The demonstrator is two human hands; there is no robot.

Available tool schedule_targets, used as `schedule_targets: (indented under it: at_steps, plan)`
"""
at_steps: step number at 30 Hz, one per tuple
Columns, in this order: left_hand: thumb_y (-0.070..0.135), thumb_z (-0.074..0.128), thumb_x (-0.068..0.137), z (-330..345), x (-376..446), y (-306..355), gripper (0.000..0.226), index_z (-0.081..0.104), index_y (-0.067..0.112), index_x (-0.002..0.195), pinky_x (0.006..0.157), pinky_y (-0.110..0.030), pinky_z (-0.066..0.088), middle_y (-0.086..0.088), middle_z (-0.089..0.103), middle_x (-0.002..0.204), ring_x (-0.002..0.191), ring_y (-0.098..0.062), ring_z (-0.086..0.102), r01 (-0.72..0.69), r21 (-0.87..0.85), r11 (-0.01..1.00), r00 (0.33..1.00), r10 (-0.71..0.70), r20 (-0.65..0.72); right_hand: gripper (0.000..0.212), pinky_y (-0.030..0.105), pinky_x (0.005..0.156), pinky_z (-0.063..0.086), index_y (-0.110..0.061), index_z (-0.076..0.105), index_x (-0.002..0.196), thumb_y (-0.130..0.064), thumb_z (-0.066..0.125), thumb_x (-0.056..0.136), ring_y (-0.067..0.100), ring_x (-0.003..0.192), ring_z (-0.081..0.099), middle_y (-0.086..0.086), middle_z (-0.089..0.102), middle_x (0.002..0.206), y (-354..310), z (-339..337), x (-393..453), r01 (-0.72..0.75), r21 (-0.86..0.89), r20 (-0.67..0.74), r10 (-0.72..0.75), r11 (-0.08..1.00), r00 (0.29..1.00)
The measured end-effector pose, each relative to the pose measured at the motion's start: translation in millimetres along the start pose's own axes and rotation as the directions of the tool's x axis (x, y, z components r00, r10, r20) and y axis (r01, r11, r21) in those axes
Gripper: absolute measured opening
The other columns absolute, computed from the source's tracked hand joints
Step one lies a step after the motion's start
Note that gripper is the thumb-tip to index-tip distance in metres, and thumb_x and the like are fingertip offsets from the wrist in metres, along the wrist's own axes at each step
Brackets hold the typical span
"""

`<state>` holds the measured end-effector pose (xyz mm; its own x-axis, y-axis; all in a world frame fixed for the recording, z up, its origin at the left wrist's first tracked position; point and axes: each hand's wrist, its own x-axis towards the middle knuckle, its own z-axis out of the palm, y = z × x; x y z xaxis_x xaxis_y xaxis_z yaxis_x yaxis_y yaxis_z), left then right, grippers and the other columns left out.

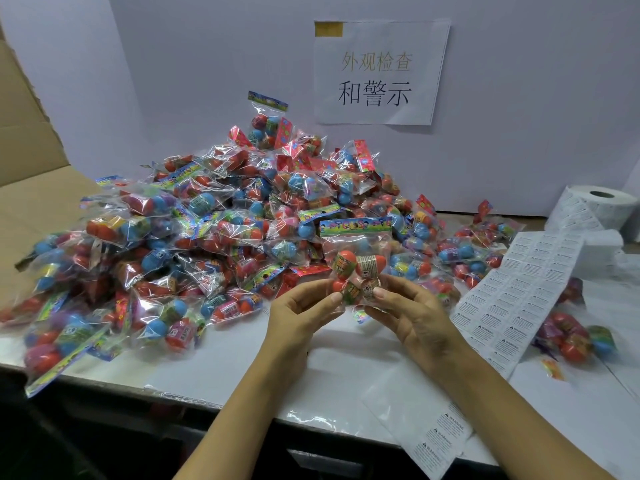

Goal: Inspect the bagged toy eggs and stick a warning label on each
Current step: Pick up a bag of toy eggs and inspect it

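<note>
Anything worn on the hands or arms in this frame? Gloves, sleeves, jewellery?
Nothing visible. The left hand and right hand are bare, no gloves or rings showing. Both forearms are uncovered down to the frame edge: no sleeves, watch or wristband in view.

Even, soft overhead light, fairly bright; white glare popping off the clear bags in the pile (221, 230); faint shadows beneath both hands on the desk (242, 362); wide-angle bending at the edges; lower-left corner dark, outer bags smeared and blurry
</note>
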<state>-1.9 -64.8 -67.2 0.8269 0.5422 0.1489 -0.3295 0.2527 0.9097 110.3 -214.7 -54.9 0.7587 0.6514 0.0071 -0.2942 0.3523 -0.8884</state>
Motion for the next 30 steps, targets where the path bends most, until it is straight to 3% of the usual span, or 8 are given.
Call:
schedule_targets:
  at_steps: [10, 13, 17, 22, 30]
  plan:
    - [0.016, 0.080, 0.073, 0.4, 0.3, 1.4, 0.022, 0.080, 0.015, 0.095, 0.077, -0.029, 0.060, -0.015, 0.078, 0.102, 0.095, -0.026, 0.075, 0.015, -0.018, 1.000, 1.000, -0.015, -0.025, 0.062, 0.028, 0.075, 0.060, 0.001, 0.062, 0.125, -0.015, 0.081, 0.067, 0.027, 0.096, 0.074, 0.020, 0.073, 0.115, -0.6, -0.2, -0.2, -0.021, -0.022, 0.008, 0.021, 1.000, 1.000]
    - [0.014, 0.081, 0.070, 1.2, 1.3, 1.8, 0.037, 0.074, 0.012, 0.106, 0.073, -0.031, 0.061, -0.012, 0.078, 0.098, 0.092, -0.027, 0.076, 0.026, -0.059, 0.998, 0.997, -0.030, -0.065, 0.063, 0.028, 0.072, 0.060, 0.000, 0.064, 0.123, -0.019, 0.084, 0.066, 0.025, 0.092, 0.074, 0.016, 0.075, 0.107, -0.8, 0.6, -0.6, -0.037, -0.034, 0.003, 0.037, 0.999, 0.999]
    - [0.011, 0.081, 0.071, 0.8, 1.3, 1.6, 0.052, 0.067, 0.015, 0.120, 0.073, -0.032, 0.061, -0.016, 0.077, 0.099, 0.093, -0.029, 0.076, 0.031, -0.088, 0.996, 0.997, -0.037, -0.062, 0.034, 0.030, 0.070, 0.061, -0.011, 0.080, 0.097, -0.023, 0.088, 0.066, 0.025, 0.088, 0.074, 0.016, 0.076, 0.100, -0.9, 0.5, -0.6, -0.056, -0.037, 0.024, 0.057, 0.998, 0.998]
    - [0.012, 0.088, 0.072, 0.5, 1.9, 1.9, 0.046, 0.069, 0.010, 0.114, 0.073, -0.031, 0.061, -0.014, 0.078, 0.102, 0.095, -0.030, 0.076, 0.040, -0.067, 0.997, 0.997, -0.045, -0.069, 0.040, 0.030, 0.067, 0.061, -0.011, 0.081, 0.089, -0.027, 0.092, 0.054, 0.026, 0.086, 0.074, 0.017, 0.076, 0.097, -1.8, 2.5, -1.2, -0.057, -0.043, 0.026, 0.058, 0.997, 0.998]
    - [0.012, 0.088, 0.068, -0.5, 1.8, 0.3, 0.054, 0.067, 0.011, 0.118, 0.074, -0.033, 0.061, -0.016, 0.078, 0.097, 0.094, -0.030, 0.076, 0.046, -0.075, 0.996, 0.998, -0.049, -0.048, 0.042, 0.030, 0.068, 0.062, -0.006, 0.070, 0.108, -0.020, 0.079, 0.069, 0.024, 0.085, 0.073, 0.015, 0.076, 0.097, -4.9, 3.4, -4.6, -0.064, -0.035, 0.017, 0.065, 0.997, 0.998]
